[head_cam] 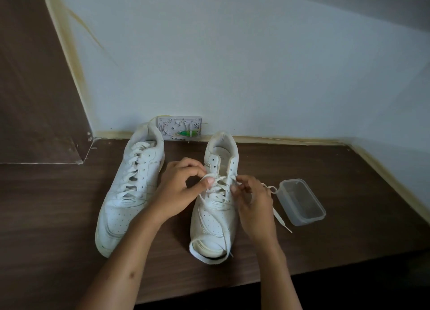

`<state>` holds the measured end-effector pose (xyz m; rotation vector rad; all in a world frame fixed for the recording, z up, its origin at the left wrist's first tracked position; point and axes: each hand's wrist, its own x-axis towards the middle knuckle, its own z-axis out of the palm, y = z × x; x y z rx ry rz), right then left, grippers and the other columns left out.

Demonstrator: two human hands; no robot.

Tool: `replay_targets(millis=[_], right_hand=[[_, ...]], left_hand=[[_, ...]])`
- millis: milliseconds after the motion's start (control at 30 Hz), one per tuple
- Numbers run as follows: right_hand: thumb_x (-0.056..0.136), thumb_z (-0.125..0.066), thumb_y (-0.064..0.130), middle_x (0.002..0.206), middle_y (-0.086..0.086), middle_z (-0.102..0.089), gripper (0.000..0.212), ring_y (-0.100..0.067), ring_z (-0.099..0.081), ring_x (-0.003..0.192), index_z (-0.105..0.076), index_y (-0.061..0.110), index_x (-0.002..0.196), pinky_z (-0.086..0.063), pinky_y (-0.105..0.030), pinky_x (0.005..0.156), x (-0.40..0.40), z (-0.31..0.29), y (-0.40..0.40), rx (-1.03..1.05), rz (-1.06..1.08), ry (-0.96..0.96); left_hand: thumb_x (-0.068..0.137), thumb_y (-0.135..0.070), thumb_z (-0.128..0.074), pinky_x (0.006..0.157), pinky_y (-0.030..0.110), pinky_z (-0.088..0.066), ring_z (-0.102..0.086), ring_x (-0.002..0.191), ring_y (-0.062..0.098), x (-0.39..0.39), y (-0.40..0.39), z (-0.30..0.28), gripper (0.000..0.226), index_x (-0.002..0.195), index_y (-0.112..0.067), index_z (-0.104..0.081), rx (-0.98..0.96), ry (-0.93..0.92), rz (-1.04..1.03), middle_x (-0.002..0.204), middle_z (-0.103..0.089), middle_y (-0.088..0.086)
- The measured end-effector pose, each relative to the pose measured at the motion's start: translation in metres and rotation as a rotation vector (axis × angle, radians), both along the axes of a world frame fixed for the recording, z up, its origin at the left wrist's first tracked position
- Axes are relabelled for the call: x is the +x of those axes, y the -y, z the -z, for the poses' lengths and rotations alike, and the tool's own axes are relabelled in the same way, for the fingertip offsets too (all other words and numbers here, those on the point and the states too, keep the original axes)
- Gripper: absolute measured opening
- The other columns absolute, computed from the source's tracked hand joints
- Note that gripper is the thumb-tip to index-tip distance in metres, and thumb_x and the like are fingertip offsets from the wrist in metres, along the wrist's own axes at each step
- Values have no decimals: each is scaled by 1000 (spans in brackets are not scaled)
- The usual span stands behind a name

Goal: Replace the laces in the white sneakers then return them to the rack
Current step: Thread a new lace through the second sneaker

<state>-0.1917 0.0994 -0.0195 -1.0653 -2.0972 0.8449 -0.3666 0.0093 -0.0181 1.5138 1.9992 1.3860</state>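
Two white sneakers stand side by side on a dark wooden surface, toes toward me. The left sneaker is laced along its whole length. The right sneaker is laced only over its lower eyelets, and its upper eyelets are bare. My left hand pinches a white lace at the shoe's left side; a long loop of it trails down around the toe. My right hand pinches the lace at the right eyelets. The lace's other end lies on the surface beside the shoe.
A clear plastic container, without a lid, sits right of the sneaker. A small white wall box with a green part is mounted at the baseboard behind the shoes. A pale wall rises behind. The surface's front edge runs below my forearms.
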Motion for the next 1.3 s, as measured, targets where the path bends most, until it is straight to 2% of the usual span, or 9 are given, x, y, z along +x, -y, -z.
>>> replay_targets(millis=[133, 300, 500, 667, 833, 933, 1067, 1200, 1300], right_hand=[[85, -49, 59, 100, 19, -60, 30, -12, -57, 103, -59, 41, 107, -48, -49, 93, 0, -2, 1, -27, 11, -1], [91, -60, 44, 97, 18, -57, 12, -9, -56, 97, -59, 38, 102, -51, -40, 87, 1, -4, 3, -12, 27, -14], [91, -68, 21, 98, 8, -58, 13, 5, -55, 85, -62, 31, 95, -45, -8, 68, 2, -20, 8, -28, 56, -160], [86, -73, 31, 90, 0, -69, 7, -9, -63, 77, -73, 25, 90, -52, -30, 69, -2, -27, 15, -211, -160, -326], [85, -72, 21, 109, -22, -57, 30, -29, -53, 82, -69, 15, 114, -45, -45, 73, -18, -36, 34, -452, -518, -441], [89, -69, 20, 111, -20, -58, 30, -32, -54, 85, -66, 9, 117, -46, -38, 78, -25, -35, 41, -487, -609, -460], [96, -57, 23, 85, -4, -63, 22, -9, -54, 71, -68, 4, 96, -45, -18, 68, -23, -34, 39, -546, -552, -459], [96, -47, 23, 70, 1, -63, 29, -6, -52, 61, -63, -1, 95, -43, -15, 61, -15, -37, 30, -579, -550, -436], [101, -43, 16, 66, -1, -59, 28, -4, -52, 60, -62, -3, 97, -42, -15, 58, -8, -39, 26, -576, -567, -398]], left_hand=[[87, -43, -60, 92, 18, -45, -59, 107, 4, 0, 6, -19, 20, 82, -29, -73, 201, 391, 130, 110, -62, -14], [79, -57, -69, 110, 42, -37, -57, 116, 13, -9, 18, -32, 37, 93, -23, -74, 434, 654, 78, 107, -67, -4], [100, -41, -40, 114, 52, -30, -54, 124, 23, -7, 19, -36, 37, 91, -29, -74, 465, 625, 40, 105, -71, -3], [94, -25, -46, 109, 36, -38, -55, 122, 21, -1, 16, -37, 31, 98, -14, -75, 438, 542, 134, 113, -65, 9], [83, -35, -63, 110, 40, -36, -49, 125, 8, 9, 9, -33, 20, 97, -31, -77, 336, 344, 163, 122, -60, -13], [86, -33, -63, 106, 48, -42, -52, 123, 11, 13, 6, -32, 18, 95, -28, -78, 347, 336, 161, 123, -59, -9], [88, -33, -61, 96, 39, -46, -61, 111, 17, 14, 2, -31, 18, 95, -26, -76, 397, 440, 99, 119, -62, 1], [97, -17, -55, 105, 22, -38, -52, 127, 16, 13, 2, -31, 23, 112, -18, -72, 355, 171, 151, 126, -63, -3], [96, -35, -52, 104, 20, -33, -48, 126, 14, 19, 0, -24, 27, 115, -29, -71, 237, 30, 193, 119, -66, -15]])
